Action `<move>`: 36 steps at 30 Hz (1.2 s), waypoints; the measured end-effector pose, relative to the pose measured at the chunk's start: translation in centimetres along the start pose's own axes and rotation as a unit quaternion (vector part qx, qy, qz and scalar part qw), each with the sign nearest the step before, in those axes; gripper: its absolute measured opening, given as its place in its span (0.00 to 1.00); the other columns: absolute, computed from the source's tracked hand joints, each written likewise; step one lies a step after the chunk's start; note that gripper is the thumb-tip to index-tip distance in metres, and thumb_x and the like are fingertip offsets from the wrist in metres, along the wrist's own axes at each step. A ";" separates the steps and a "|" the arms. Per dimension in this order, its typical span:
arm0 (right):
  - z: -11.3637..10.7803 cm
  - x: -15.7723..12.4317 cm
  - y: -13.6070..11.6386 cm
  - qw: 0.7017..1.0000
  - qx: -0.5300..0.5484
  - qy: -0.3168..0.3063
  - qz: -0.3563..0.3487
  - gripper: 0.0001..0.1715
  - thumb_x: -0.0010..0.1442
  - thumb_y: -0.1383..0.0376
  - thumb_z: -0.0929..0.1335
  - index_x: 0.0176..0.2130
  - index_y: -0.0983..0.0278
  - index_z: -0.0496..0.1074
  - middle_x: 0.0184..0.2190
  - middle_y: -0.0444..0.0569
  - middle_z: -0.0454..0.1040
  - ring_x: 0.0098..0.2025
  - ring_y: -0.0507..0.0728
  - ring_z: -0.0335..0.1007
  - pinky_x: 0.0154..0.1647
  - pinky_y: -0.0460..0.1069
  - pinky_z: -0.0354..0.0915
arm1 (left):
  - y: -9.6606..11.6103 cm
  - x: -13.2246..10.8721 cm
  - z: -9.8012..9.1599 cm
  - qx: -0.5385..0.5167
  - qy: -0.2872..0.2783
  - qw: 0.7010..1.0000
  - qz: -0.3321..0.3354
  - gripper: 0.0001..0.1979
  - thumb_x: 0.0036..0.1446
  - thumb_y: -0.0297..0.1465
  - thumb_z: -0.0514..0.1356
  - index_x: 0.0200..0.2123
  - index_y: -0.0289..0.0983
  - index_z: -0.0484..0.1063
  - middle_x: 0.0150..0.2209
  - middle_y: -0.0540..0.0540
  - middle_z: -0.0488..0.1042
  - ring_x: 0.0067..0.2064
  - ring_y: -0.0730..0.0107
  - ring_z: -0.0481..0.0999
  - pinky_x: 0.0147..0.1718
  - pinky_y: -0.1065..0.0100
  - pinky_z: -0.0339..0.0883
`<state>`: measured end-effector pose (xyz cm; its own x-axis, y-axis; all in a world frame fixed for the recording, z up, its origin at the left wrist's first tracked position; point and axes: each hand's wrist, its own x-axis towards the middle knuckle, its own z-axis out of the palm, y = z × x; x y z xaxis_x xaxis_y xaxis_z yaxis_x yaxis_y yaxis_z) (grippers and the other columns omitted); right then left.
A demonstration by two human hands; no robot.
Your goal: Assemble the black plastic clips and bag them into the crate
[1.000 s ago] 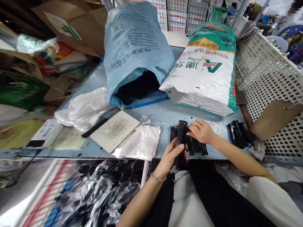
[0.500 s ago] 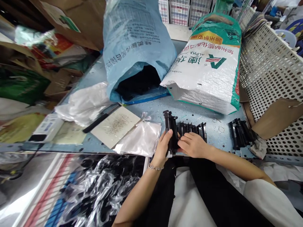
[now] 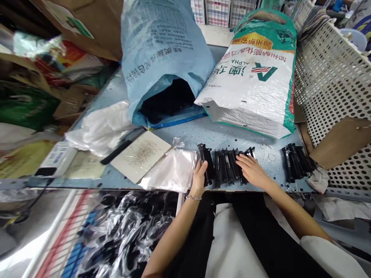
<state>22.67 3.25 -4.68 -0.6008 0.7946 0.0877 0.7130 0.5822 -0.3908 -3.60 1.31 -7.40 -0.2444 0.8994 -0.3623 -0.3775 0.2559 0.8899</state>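
My left hand (image 3: 198, 178) is closed around the left side of a small group of long black plastic parts (image 3: 206, 160) at the table's front edge. Its thumb shows on top, and its other fingers are mostly hidden. To the right, several more black plastic parts (image 3: 226, 166) stand side by side in a row. My right hand (image 3: 251, 169) lies over the right end of that row, fingers stretched out and touching the parts. A few black pieces (image 3: 251, 151) show just beyond its fingers.
Another cluster of black parts (image 3: 297, 162) lies right, by a perforated white basket (image 3: 333, 85). Behind are an open blue sack (image 3: 168, 50) and a white-green sack (image 3: 252, 85). Clear plastic bags (image 3: 171, 170) and a beige board (image 3: 140, 154) lie left.
The black part in my left hand has come down beside the row. My right hand has moved right, away from the left hand, and its fingers have straightened over the row.
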 end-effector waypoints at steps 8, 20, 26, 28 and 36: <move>-0.8 0.3 -7.8 0.930 0.352 0.003 0.107 0.37 0.62 0.58 0.71 0.66 0.57 0.59 0.61 0.56 0.68 0.57 0.63 0.72 0.56 0.61 0.71 | 1.5 -4.8 2.9 -0.167 -0.073 0.982 -0.044 0.24 0.44 0.42 0.73 0.44 0.41 0.72 0.42 0.47 0.79 0.43 0.62 0.79 0.45 0.61 0.72; 3.4 2.7 -11.1 0.794 0.559 0.004 0.241 0.21 0.55 0.56 0.74 0.47 0.60 0.73 0.39 0.47 0.78 0.35 0.56 0.75 0.37 0.51 0.71 | 2.6 -5.9 -2.0 0.077 0.057 0.988 0.124 0.26 0.58 0.43 0.63 0.56 0.43 0.64 0.53 0.42 0.69 0.51 0.60 0.71 0.53 0.59 0.65; 3.6 4.3 -11.6 0.710 0.653 -0.018 0.264 0.24 0.53 0.52 0.75 0.45 0.62 0.73 0.39 0.50 0.80 0.34 0.55 0.75 0.39 0.53 0.71 | 3.1 -4.6 -10.6 0.487 0.252 0.818 0.172 0.15 0.58 0.45 0.60 0.32 0.38 0.71 0.45 0.36 0.69 0.53 0.43 0.64 0.54 0.43 0.56; 3.8 5.2 -12.2 0.681 0.680 -0.029 0.270 0.23 0.51 0.52 0.75 0.42 0.62 0.73 0.38 0.50 0.80 0.33 0.55 0.74 0.38 0.52 0.70 | 2.7 -3.9 -11.3 0.513 0.217 0.813 0.170 0.14 0.58 0.42 0.60 0.27 0.38 0.72 0.42 0.37 0.71 0.49 0.46 0.67 0.53 0.45 0.57; 4.2 10.1 -14.7 0.616 0.755 -0.092 0.206 0.20 0.53 0.51 0.73 0.37 0.64 0.76 0.37 0.51 0.81 0.42 0.60 0.76 0.45 0.54 0.70 | 3.4 -2.0 -10.6 0.294 0.159 0.925 0.181 0.11 0.48 0.36 0.68 0.24 0.38 0.70 0.36 0.46 0.73 0.37 0.65 0.72 0.38 0.63 0.65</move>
<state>4.60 1.98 -1.94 -0.6111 0.7079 -0.3543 -0.2461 -0.5953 -0.7649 -13.85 -3.34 -6.58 -0.5461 0.8377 0.0085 0.3091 0.1921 0.9314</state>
